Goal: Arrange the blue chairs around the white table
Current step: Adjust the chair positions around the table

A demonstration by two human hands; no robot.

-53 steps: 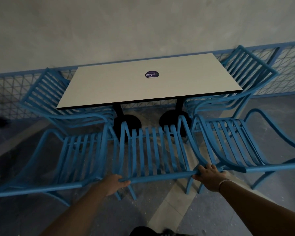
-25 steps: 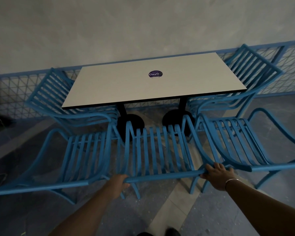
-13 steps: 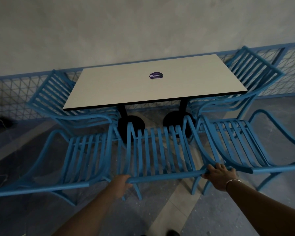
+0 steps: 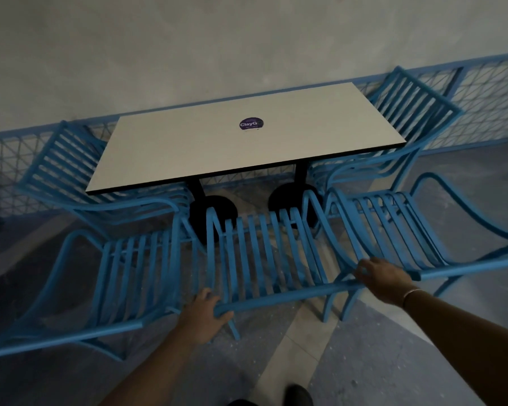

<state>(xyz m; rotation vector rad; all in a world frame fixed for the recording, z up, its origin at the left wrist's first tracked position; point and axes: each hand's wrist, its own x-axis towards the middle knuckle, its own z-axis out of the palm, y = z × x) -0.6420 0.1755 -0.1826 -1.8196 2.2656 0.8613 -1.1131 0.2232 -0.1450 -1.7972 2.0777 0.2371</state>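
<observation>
Left hand (image 4: 204, 316) is gripping the left end of the middle blue chair (image 4: 264, 259) by its top back rail. Right hand (image 4: 383, 278) is curling over the right end. The two-end hold is likely for steering it in straight. The chair is sitting just ahead of both hands, facing the white worktop (image 4: 232, 148) beyond, not yet tucked under. The left neighbour chair (image 4: 129, 273) and right neighbour chair (image 4: 393, 224) are crowding in just outside each hand, so the fit is looking tight.

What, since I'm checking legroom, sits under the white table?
Under the white table: two black posts on round bases, and end chairs' seats poking in. Its top hides where the posts attach.
</observation>
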